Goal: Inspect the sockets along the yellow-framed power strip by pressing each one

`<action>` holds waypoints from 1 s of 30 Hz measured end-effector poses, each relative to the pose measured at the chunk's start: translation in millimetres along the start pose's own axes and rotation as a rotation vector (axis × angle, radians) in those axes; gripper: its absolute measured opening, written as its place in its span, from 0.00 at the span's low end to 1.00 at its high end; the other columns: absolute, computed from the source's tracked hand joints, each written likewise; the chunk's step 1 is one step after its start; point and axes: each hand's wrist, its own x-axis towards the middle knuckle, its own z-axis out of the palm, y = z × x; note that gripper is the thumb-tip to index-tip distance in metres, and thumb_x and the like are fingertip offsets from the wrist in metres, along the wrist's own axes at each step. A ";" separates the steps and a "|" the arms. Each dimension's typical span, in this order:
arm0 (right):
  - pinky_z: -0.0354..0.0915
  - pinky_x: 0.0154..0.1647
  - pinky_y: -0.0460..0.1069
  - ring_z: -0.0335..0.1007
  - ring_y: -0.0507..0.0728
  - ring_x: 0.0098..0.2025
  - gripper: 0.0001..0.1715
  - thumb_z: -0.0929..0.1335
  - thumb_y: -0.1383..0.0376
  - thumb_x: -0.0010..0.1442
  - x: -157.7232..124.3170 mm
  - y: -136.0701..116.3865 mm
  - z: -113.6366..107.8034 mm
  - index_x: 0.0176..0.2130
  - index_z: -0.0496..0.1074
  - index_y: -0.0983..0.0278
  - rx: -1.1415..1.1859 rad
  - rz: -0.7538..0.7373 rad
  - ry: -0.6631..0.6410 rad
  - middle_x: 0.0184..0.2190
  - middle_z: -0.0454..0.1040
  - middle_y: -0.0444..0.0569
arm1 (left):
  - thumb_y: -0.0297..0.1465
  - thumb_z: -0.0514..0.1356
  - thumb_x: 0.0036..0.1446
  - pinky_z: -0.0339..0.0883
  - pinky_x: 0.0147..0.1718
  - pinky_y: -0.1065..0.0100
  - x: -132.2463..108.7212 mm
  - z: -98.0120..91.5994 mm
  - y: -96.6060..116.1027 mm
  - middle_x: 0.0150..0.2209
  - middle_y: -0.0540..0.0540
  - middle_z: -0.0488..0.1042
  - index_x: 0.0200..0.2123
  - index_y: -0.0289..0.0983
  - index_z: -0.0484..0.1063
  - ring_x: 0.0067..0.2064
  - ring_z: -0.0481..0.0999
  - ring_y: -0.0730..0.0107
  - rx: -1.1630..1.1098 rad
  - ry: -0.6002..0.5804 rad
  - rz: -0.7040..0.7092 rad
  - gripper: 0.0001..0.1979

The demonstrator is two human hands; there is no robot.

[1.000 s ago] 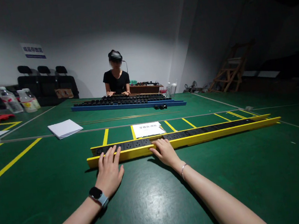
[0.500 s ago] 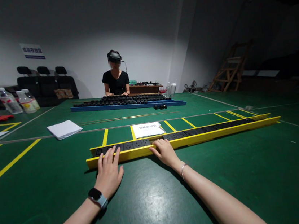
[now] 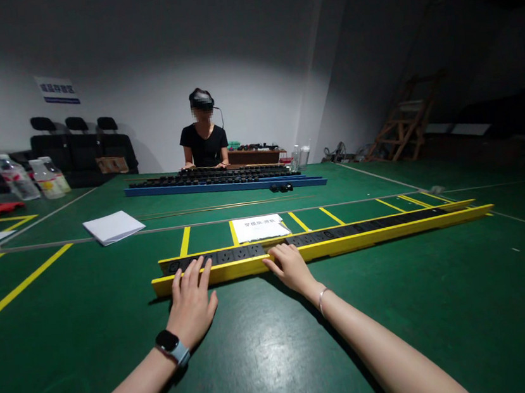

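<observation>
A long yellow power-strip rail (image 3: 367, 236) lies across the green table in front of me. Black socket modules (image 3: 243, 252) sit in its channel, with a gap in the row near my right hand. My left hand (image 3: 190, 304), watch on its wrist, rests over the rail's left end with fingers stretched and slightly spread on the near wall and modules. Close to the gap, my right hand (image 3: 293, 268) has its fingers curled over the rail's near wall and its thumb against the outer face. Those fingertips are partly hidden inside the channel.
A white paper label (image 3: 259, 227) lies just behind the rail, and a folded white paper (image 3: 113, 227) to the left. Farther back are blue rails (image 3: 223, 187) with black modules, and a person (image 3: 204, 140) seated behind them. Bottles (image 3: 16, 177) stand at the left.
</observation>
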 end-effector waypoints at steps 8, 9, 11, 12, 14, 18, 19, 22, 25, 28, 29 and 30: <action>0.55 0.40 0.51 0.65 0.56 0.35 0.16 0.62 0.54 0.68 0.2 -0.9 -0.8 0.36 0.69 0.62 0.006 0.005 -0.011 0.31 0.71 0.47 | 0.32 0.51 0.59 0.45 0.64 0.45 0.2 -0.8 0.6 0.63 0.34 0.61 0.65 0.34 0.53 0.65 0.57 0.51 -0.014 -0.006 -0.008 0.31; 0.55 0.40 0.51 0.65 0.56 0.35 0.15 0.62 0.54 0.68 0.2 -1.0 -1.0 0.36 0.69 0.62 0.005 0.005 -0.013 0.31 0.71 0.47 | 0.32 0.51 0.59 0.45 0.64 0.45 0.3 -1.1 0.7 0.63 0.34 0.61 0.65 0.33 0.53 0.65 0.57 0.51 -0.011 -0.009 -0.008 0.31; 0.55 0.40 0.51 0.65 0.56 0.36 0.15 0.62 0.54 0.68 0.3 -1.1 -1.4 0.36 0.68 0.62 0.003 0.007 -0.017 0.31 0.71 0.47 | 0.32 0.51 0.59 0.45 0.64 0.45 0.4 -1.7 1.0 0.63 0.34 0.61 0.65 0.33 0.54 0.65 0.57 0.50 -0.009 -0.013 -0.008 0.30; 0.55 0.40 0.51 0.65 0.56 0.36 0.15 0.62 0.54 0.68 0.3 -1.2 -1.5 0.36 0.68 0.62 0.003 0.007 -0.019 0.31 0.71 0.47 | 0.32 0.51 0.59 0.44 0.64 0.45 0.4 -1.8 1.1 0.63 0.34 0.61 0.65 0.33 0.54 0.65 0.57 0.50 -0.010 -0.014 -0.008 0.30; 0.55 0.40 0.51 0.65 0.56 0.36 0.15 0.62 0.54 0.68 0.4 -1.3 -1.5 0.36 0.68 0.62 0.002 0.006 -0.020 0.31 0.71 0.47 | 0.32 0.51 0.59 0.44 0.64 0.46 0.4 -2.0 1.1 0.63 0.34 0.61 0.65 0.33 0.54 0.65 0.57 0.50 -0.012 -0.014 -0.009 0.30; 0.54 0.40 0.51 0.65 0.56 0.36 0.15 0.62 0.54 0.68 0.6 -1.3 -1.1 0.36 0.68 0.62 0.002 0.007 -0.022 0.31 0.71 0.47 | 0.32 0.51 0.59 0.44 0.64 0.46 0.5 -1.9 1.1 0.63 0.35 0.61 0.65 0.33 0.54 0.65 0.57 0.50 -0.001 -0.018 -0.009 0.30; 0.54 0.40 0.51 0.65 0.56 0.36 0.16 0.62 0.54 0.68 0.7 -1.2 -1.1 0.36 0.68 0.62 0.001 0.008 -0.024 0.31 0.71 0.47 | 0.32 0.51 0.59 0.44 0.64 0.46 0.5 -1.9 1.0 0.63 0.35 0.61 0.65 0.33 0.54 0.65 0.57 0.50 0.003 -0.019 -0.009 0.30; 0.54 0.40 0.50 0.65 0.56 0.36 0.16 0.62 0.54 0.68 0.8 -0.8 -0.9 0.36 0.68 0.62 -0.002 0.010 -0.029 0.31 0.71 0.46 | 0.33 0.51 0.59 0.44 0.64 0.46 0.5 -1.3 0.7 0.63 0.35 0.60 0.65 0.32 0.54 0.65 0.57 0.50 0.013 -0.021 -0.003 0.30; 0.54 0.41 0.50 0.65 0.56 0.36 0.16 0.62 0.54 0.68 0.6 -0.4 -0.7 0.36 0.68 0.62 -0.002 0.009 -0.026 0.31 0.71 0.47 | 0.33 0.51 0.59 0.44 0.64 0.46 0.3 -0.1 0.2 0.63 0.34 0.60 0.64 0.32 0.54 0.64 0.57 0.50 0.019 -0.014 0.000 0.30; 0.54 0.41 0.50 0.65 0.56 0.36 0.17 0.61 0.54 0.68 0.3 -0.4 -0.3 0.37 0.69 0.62 -0.006 0.006 -0.024 0.32 0.71 0.47 | 0.32 0.52 0.59 0.45 0.64 0.46 0.0 0.5 0.0 0.63 0.34 0.61 0.64 0.32 0.54 0.64 0.58 0.50 0.017 -0.005 0.003 0.30; 0.54 0.41 0.50 0.65 0.56 0.36 0.17 0.61 0.54 0.68 0.2 -0.6 -0.1 0.37 0.69 0.62 -0.009 0.006 -0.023 0.32 0.71 0.47 | 0.32 0.52 0.59 0.45 0.64 0.46 0.0 0.4 0.0 0.63 0.34 0.61 0.64 0.32 0.54 0.64 0.58 0.50 0.017 -0.005 0.004 0.30; 0.54 0.41 0.50 0.65 0.56 0.36 0.17 0.61 0.54 0.68 0.2 -0.8 0.0 0.36 0.69 0.62 -0.013 0.006 -0.022 0.32 0.71 0.47 | 0.32 0.52 0.59 0.45 0.63 0.46 0.1 0.2 0.2 0.63 0.34 0.61 0.64 0.32 0.54 0.64 0.58 0.50 0.019 -0.004 0.004 0.30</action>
